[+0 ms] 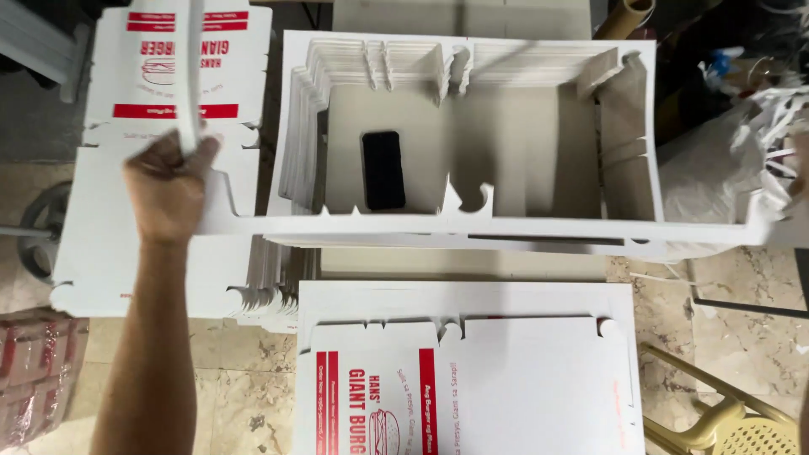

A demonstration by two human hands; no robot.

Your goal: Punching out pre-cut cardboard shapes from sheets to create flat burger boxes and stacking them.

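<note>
From the head camera, the left hand (168, 190) is closed in a fist around one end of a white die-cut cardboard waste frame (472, 226), lifted above a stack of die-cut white cardboard sheets (472, 109). The right hand (799, 181) shows only at the picture's right edge by the frame's far end; whether it grips cannot be told. A black phone (383, 170) lies on the stack. Printed red-and-white box blanks (472, 379) lie below, nearer the camera

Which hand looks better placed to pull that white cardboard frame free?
Probably the left hand: it grips the cardboard frame at its left corner, in full view. The right hand barely shows at the picture's edge, its grip unclear.
</note>
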